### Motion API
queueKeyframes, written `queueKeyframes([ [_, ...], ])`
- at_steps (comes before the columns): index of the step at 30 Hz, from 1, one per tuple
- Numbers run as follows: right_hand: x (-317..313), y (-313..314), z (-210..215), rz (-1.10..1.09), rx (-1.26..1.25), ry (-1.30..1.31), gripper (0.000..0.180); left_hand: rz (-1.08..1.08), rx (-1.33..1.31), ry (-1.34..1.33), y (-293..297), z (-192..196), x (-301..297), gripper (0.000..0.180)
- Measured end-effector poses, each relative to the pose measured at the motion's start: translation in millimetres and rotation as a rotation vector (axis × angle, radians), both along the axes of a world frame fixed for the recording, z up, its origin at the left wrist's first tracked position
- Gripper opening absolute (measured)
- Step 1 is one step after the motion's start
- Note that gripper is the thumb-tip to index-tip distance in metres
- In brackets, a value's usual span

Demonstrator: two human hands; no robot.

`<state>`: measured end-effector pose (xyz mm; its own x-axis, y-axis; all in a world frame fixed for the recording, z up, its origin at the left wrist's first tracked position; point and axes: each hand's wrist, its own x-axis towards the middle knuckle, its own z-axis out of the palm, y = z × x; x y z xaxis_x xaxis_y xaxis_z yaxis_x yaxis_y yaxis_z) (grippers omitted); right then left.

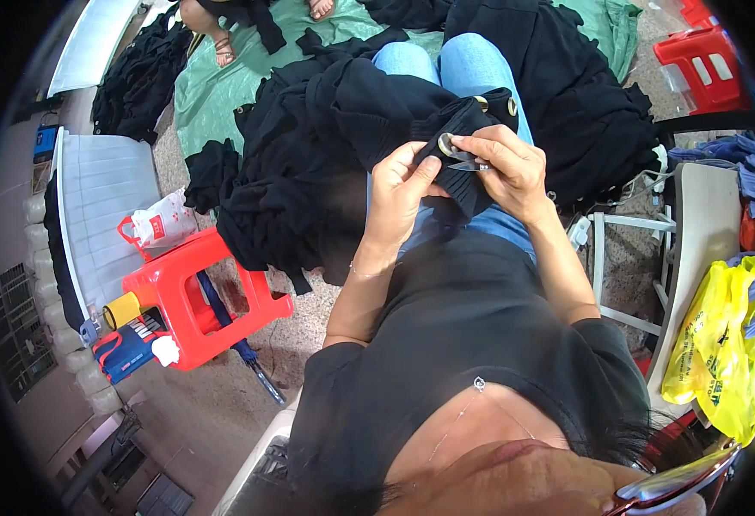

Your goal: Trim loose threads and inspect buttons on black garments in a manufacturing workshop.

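Note:
A black knit garment [326,129] with a ribbed edge lies across my lap. My left hand [401,191] pinches that ribbed edge between thumb and fingers. At the same edge my right hand [511,168] is closed, its fingertips on a round gold-rimmed button [445,144]. From those fingers sticks out a thin, shiny, curved piece [470,166], too small to name for sure. Two more gold-coloured buttons show just beyond the hands, one of them [512,107] near my knee. The fingers hide part of the button and the cloth under it.
Black garments [558,95] are heaped ahead over a green sheet [210,86]. To the left is a red plastic stool [214,297] with bags beside it. A beige tabletop [704,224] with a yellow bag [717,344] stands right. Another person's feet [224,52] show at the far left.

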<state>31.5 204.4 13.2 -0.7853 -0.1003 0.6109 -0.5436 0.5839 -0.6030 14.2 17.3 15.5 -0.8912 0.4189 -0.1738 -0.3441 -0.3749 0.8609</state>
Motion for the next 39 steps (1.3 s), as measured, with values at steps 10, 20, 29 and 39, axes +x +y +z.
queueKeyframes([
  [10,9,-18,5,-0.219,-0.224,-0.166,0.026,0.183,-0.148,0.096,7,-17,5,0.014],
  [20,30,-34,0,-0.338,-0.060,-0.034,0.024,0.357,0.076,-0.014,36,-21,22,0.008],
  [29,29,-35,-1,-0.393,0.022,0.024,0.022,0.365,-0.055,0.093,35,-29,25,0.011],
  [39,11,-4,11,-0.032,-0.126,-0.071,0.039,0.196,0.087,-0.037,15,-2,13,0.012],
])
